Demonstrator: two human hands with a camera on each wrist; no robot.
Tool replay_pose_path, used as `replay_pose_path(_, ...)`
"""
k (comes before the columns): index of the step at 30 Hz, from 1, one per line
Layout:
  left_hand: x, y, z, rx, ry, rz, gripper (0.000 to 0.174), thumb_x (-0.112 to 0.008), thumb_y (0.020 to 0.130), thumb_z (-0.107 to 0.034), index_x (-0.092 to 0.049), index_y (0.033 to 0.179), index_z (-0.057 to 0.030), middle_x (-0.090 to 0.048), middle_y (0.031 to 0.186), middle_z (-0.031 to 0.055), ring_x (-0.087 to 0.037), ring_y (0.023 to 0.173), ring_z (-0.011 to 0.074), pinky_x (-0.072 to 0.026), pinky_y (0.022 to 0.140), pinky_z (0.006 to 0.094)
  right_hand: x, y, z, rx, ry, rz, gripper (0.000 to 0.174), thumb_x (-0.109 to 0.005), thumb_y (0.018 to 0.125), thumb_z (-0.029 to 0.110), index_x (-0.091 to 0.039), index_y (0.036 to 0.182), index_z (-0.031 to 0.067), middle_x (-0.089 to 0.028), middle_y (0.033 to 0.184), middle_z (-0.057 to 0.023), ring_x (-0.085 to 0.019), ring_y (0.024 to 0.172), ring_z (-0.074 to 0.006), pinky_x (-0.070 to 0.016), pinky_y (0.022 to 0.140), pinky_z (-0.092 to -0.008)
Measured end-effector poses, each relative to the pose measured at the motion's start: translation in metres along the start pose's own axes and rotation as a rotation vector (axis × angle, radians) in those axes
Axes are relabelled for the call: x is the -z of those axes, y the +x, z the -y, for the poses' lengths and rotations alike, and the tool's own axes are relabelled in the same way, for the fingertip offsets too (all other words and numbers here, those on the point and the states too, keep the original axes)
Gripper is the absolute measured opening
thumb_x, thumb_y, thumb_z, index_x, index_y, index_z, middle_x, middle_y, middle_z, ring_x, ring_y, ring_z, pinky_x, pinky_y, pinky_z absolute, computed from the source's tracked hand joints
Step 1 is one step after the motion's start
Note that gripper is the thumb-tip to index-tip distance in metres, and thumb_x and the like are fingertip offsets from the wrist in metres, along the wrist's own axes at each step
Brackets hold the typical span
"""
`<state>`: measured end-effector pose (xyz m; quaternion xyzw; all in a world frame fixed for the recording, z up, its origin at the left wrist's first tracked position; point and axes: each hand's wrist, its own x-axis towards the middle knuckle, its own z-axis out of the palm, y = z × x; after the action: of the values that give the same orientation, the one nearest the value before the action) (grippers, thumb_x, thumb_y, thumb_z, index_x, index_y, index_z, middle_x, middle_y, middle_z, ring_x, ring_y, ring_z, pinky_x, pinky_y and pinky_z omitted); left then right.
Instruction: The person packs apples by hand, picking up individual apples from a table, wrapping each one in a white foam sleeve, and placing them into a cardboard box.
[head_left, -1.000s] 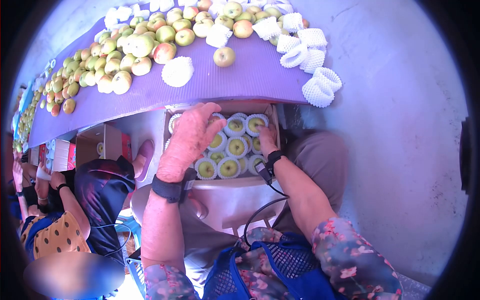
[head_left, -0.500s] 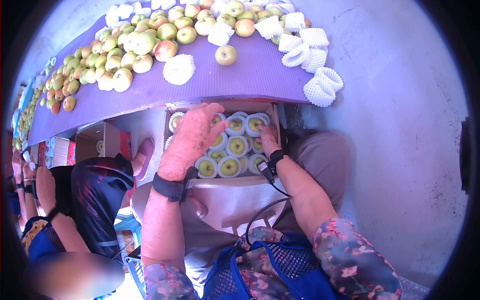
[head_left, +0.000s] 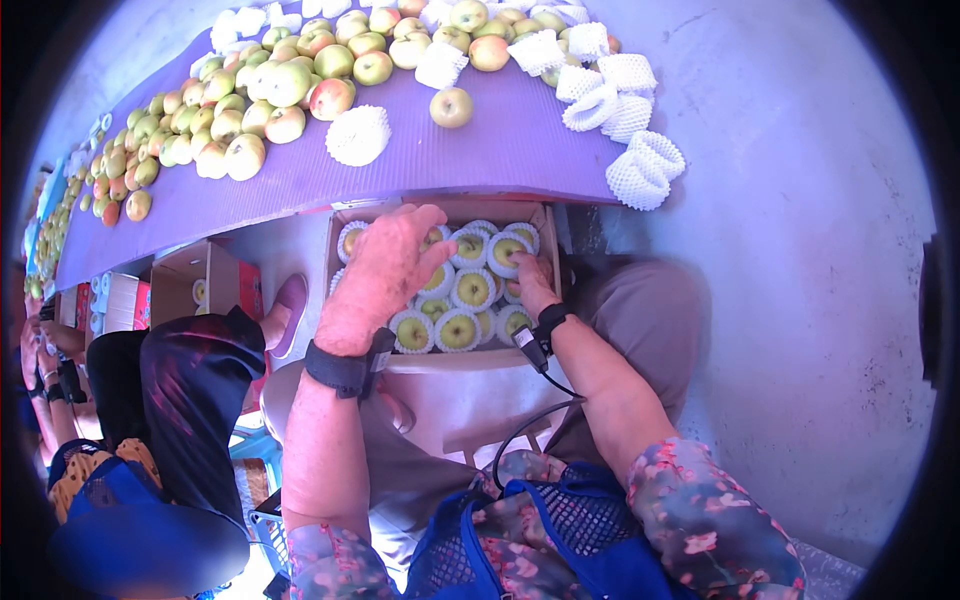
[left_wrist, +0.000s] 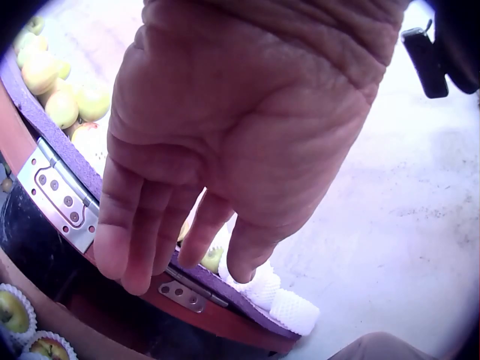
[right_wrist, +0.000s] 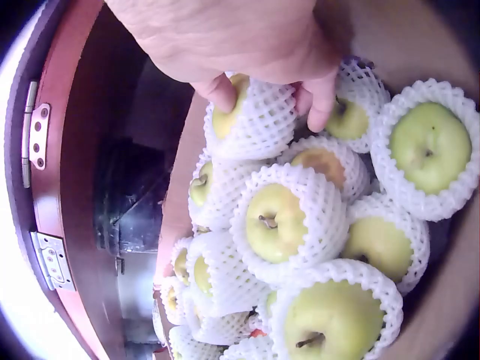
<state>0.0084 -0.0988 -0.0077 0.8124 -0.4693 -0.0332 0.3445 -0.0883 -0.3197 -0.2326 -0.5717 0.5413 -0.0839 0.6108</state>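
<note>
A cardboard box (head_left: pixel 455 360) between the knees holds apples in white foam nets, stacked in layers. At its far right corner my right hand (head_left: pixel 533 280) grips a netted green apple (right_wrist: pixel 259 120); in the right wrist view the thumb and fingers lie on either side of it. My left hand (head_left: pixel 395 255) hovers palm down over the box's left side, fingers loosely bent, and covers some of the apples there. In the left wrist view its palm (left_wrist: pixel 232 127) faces the camera with nothing in it.
Beyond the box a table with a purple ribbed mat (head_left: pixel 270 185) carries a heap of bare apples (head_left: pixel 285 87). Empty foam nets (head_left: pixel 640 170) lie at its right end and one net (head_left: pixel 357 136) near its front edge. Another person (head_left: pixel 190 400) sits at left by an open box (head_left: pixel 208 280).
The apple under my right hand has shifted slightly toward me, and the right fingers with it. My left hand has hardly moved. The person at left has moved their arms and leaned forward.
</note>
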Motion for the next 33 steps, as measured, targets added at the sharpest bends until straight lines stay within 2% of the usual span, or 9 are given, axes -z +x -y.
replay_pose_path(2,0.0,0.0,0.0,0.0,0.007,0.004,0.026,-0.067,0.086,-0.017,-0.061,0.105,-0.0003,-0.062,0.083,0.0166,-0.061,0.078,0.032,-0.0474,0.072,0.0409,-0.001,0.0,-0.005,-0.034,0.041,0.012,0.054,-0.068,0.076,0.031,-0.056,0.118,-0.0007,-0.06,0.113,-0.0146,-0.062,0.098,-0.0283,-0.0545,0.076,-0.0373)
replay_pose_path(5,0.004,0.001,-0.004,0.038,-0.002,0.053,0.027,-0.066,0.086,-0.019,-0.061,0.105,-0.0007,-0.063,0.091,0.0195,-0.06,0.089,0.0381,-0.0477,0.077,0.0457,-0.004,0.005,-0.015,0.03,0.007,-0.069,0.059,-0.072,0.069,0.034,-0.058,0.109,-0.0068,-0.063,0.103,-0.0208,-0.066,0.084,-0.0306,-0.056,0.062,-0.0368)
replay_pose_path(9,0.004,0.002,-0.005,0.076,-0.01,0.084,0.028,-0.067,0.085,-0.021,-0.062,0.104,-0.0013,-0.064,0.094,0.0207,-0.06,0.094,0.041,-0.0479,0.079,0.0478,-0.001,0.005,-0.014,0.004,-0.039,-0.055,0.061,-0.072,0.068,0.034,-0.058,0.112,-0.007,-0.062,0.11,-0.0235,-0.064,0.099,-0.0332,-0.0528,0.079,-0.0394)
replay_pose_path(11,0.003,0.001,-0.004,0.038,-0.01,0.064,0.028,-0.067,0.084,-0.018,-0.061,0.105,-0.0001,-0.063,0.087,0.0183,-0.06,0.084,0.0359,-0.0471,0.074,0.0436,-0.007,0.047,-0.046,0.042,-0.082,-0.09,0.063,-0.072,0.068,0.033,-0.058,0.114,-0.0065,-0.062,0.114,-0.0253,-0.061,0.108,-0.0353,-0.0485,0.09,-0.0406)
replay_pose_path(14,0.003,0.001,-0.004,0.05,-0.018,0.082,0.029,-0.067,0.084,-0.017,-0.061,0.106,0.0006,-0.062,0.084,0.0175,-0.06,0.079,0.0335,-0.0467,0.072,0.0416,-0.004,0.04,-0.045,0.011,-0.075,-0.053,0.065,-0.074,0.067,0.033,-0.057,0.115,-0.006,-0.06,0.119,-0.0272,-0.055,0.117,-0.0377,-0.0403,0.101,-0.0408)
replay_pose_path(17,0.004,0.0,-0.005,0.073,-0.055,0.096,0.03,-0.067,0.084,-0.018,-0.061,0.107,0.0005,-0.063,0.084,0.0181,-0.06,0.079,0.0339,-0.0468,0.072,0.0419,0.001,0.015,-0.035,0.098,-0.005,0.003,0.068,-0.076,0.066,0.031,-0.055,0.12,-0.0052,-0.058,0.122,-0.026,-0.054,0.119,-0.038,-0.041,0.101,-0.0407)
replay_pose_path(23,0.004,-0.002,-0.002,0.091,-0.009,0.135,0.032,-0.067,0.084,-0.019,-0.062,0.109,0.0002,-0.064,0.087,0.0199,-0.062,0.083,0.0355,-0.0479,0.074,0.0421,-0.004,-0.01,-0.021,0.237,-0.14,-0.115,0.07,-0.078,0.067,0.025,-0.051,0.127,0.0007,-0.057,0.125,-0.0221,-0.052,0.121,-0.0371,-0.0405,0.102,-0.0412)
replay_pose_path(29,0.003,-0.002,-0.001,0.103,-0.007,0.156,0.032,-0.067,0.085,-0.02,-0.062,0.11,-0.0004,-0.065,0.089,0.0206,-0.062,0.085,0.0359,-0.0485,0.075,0.0421,-0.01,0.02,-0.042,0.116,-0.004,-0.09,0.065,-0.078,0.071,0.029,-0.052,0.123,0.0007,-0.059,0.123,-0.0214,-0.054,0.119,-0.0362,-0.0413,0.101,-0.0411)
replay_pose_path(33,0.002,-0.001,-0.004,0.121,-0.03,0.159,0.033,-0.068,0.084,-0.021,-0.062,0.11,-0.0007,-0.065,0.089,0.0204,-0.062,0.084,0.0357,-0.0484,0.075,0.0424,-0.005,0.005,-0.034,0.029,0.033,-0.034,0.066,-0.078,0.07,0.032,-0.053,0.121,-0.0013,-0.06,0.12,-0.023,-0.057,0.116,-0.0362,-0.0435,0.098,-0.0412)
